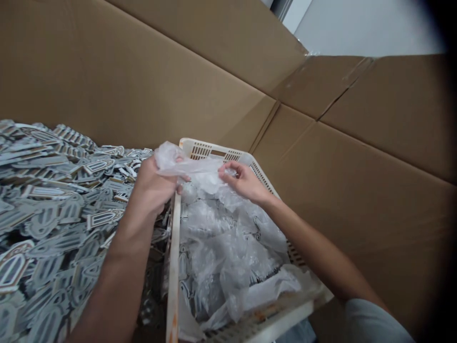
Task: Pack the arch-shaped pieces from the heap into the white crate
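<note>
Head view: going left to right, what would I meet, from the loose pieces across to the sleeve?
Pile of loose flat pieces → left hand → clear plastic spanning the hands → right hand → grey sleeve at the lower right.

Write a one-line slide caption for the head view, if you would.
Left hand and right hand hold translucent plastic over a pale crate, beside a heap of flat pieces.
</note>
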`<state>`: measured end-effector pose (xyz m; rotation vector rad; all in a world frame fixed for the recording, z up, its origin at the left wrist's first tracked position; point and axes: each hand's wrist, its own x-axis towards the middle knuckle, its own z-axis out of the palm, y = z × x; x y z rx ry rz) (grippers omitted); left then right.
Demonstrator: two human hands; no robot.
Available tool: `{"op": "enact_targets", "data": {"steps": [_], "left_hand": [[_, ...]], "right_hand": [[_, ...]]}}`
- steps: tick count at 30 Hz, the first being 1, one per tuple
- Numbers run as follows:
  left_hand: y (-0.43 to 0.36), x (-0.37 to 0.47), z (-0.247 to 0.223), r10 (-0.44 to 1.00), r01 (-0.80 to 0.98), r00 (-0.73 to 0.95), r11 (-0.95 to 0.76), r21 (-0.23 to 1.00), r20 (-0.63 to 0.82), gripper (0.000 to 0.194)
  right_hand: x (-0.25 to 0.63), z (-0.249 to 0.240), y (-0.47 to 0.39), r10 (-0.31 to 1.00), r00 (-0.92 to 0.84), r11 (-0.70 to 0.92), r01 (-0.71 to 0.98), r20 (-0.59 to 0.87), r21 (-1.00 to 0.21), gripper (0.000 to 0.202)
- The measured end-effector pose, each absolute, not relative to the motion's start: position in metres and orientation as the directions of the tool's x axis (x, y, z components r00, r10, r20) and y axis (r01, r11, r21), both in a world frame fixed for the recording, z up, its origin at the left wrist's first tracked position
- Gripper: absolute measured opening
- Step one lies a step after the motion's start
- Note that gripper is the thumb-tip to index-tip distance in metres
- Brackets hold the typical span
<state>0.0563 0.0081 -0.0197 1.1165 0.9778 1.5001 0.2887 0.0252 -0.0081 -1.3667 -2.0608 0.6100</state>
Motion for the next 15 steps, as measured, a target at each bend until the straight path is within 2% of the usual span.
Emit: {"op": "enact_targets", "data": {"steps": [3, 6, 10, 12, 15], "left_hand": [[0.014, 0.05, -0.022, 0.971, -0.284, -0.155, -0.221, 0.933, 0.183, 0.017], [0.019, 0.047, -0.029, 0.974, -0.277, -0.151, -0.205, 0.939, 0.169, 0.027], [0.017, 0.041, -0.032, 0.978, -0.142, -0.096, -0.198, 0.97, 0.186, 0.03], [0.013, 0.036, -0.028, 0.971, 0.007, 0.065, -0.23, 0.973, 0.23, 0.031], [0.002, 0.031, -0.024, 0.835, 0.135, 0.473, -0.382, 0.914, 0.279, 0.033]], "right_hand": [[0.315, -0.029, 0.036, 0.938, -0.318, 0.343, 0.802, 0.137, -0.489, 0.036], [0.33, -0.05, 0.043, 0.969, -0.246, 0.238, 0.909, 0.022, -0.342, 0.056], [0.342, -0.058, 0.055, 0.989, -0.143, 0.145, 0.971, 0.027, -0.19, 0.066], [0.347, -0.052, 0.06, 0.989, -0.135, 0.128, 0.986, -0.059, -0.102, 0.065], [0.353, -0.036, 0.059, 0.975, -0.151, 0.15, 0.988, -0.162, -0.018, 0.047]]}}
